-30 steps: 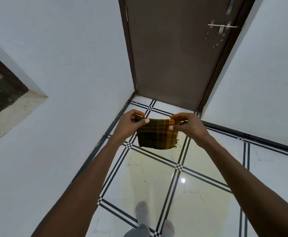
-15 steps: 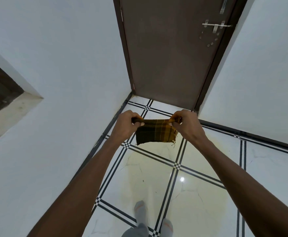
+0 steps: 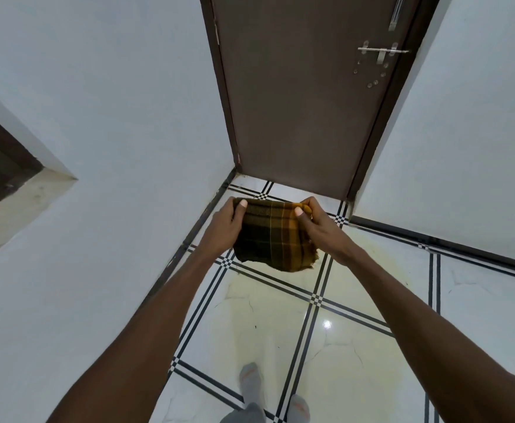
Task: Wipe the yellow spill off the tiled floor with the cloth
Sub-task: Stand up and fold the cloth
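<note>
A person's feet in grey socks (image 3: 250, 381) stand on the tiled floor (image 3: 479, 315), white tiles crossed by black double lines, at the near edge of a pale yellow spill (image 3: 268, 328) that spreads across several tiles ahead of them. Above the spill, both bare arms reach forward and hold up a folded cloth (image 3: 273, 236), plaid in dark brown and mustard, clear of the floor. The left hand (image 3: 224, 222) grips the cloth's upper left corner, thumb on the near face; the right hand (image 3: 314, 221) pinches the bunched upper right corner, thumb likewise on top. The cloth's frayed lower edge hangs free. Beyond the hands, a closed brown door (image 3: 296, 96) with a metal latch (image 3: 381, 51) stands between white walls (image 3: 112, 102).
</note>
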### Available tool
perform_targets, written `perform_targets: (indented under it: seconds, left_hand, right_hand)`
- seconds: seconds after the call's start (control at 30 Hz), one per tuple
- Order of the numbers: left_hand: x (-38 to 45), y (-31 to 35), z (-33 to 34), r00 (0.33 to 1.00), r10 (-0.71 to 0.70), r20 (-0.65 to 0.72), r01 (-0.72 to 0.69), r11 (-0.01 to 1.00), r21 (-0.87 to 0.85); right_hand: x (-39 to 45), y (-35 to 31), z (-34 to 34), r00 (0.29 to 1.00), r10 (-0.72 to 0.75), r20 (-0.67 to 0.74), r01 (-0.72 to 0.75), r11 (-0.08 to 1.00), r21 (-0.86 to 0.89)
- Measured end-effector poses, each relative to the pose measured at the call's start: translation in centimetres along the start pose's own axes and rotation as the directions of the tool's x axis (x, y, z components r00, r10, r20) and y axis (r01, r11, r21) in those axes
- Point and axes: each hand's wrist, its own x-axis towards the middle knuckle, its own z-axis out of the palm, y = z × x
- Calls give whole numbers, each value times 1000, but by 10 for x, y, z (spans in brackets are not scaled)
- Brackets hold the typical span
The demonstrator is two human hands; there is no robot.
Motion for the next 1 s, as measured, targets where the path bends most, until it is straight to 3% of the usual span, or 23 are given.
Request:
perform_targets:
  seconds: [0.07, 0.17, 0.3, 0.43, 0.6, 0.77, 1.0]
  left_hand:
    - [1, -4, 4, 994, -104, 44, 104, 994, 19]
    - [-1, -5, 1, 956, -279, 96, 293, 937, -191]
    - [-6, -3, -10, 961, -233, 147, 273, 876, -397]
    - [-9, -7, -14, 985, -60, 163, 111, 939, -326]
    - [-19, 2, -8, 996, 51, 66, -43, 991, -126]
    - [-37, 1, -3, 998, 58, 1, -58, 998, -22]
    - [-69, -18, -4, 983, 95, -157, -80, 992, 98]
  right_hand:
    - [3, 6, 2, 993, 106, -47, -104, 993, 57]
    - [4, 14, -4, 964, 267, -3, -260, 938, 231]
    - [-3, 19, -23, 961, 243, 129, -275, 878, 393]
    - [-10, 11, -29, 992, 101, 71, -108, 988, 106]
    - [-10, -1, -25, 990, -87, -114, 52, 959, -279]
    - [-20, 2, -16, 934, -286, -215, 175, 890, -422]
    - [-22, 7, 13, 925, -364, -107, 246, 790, -561]
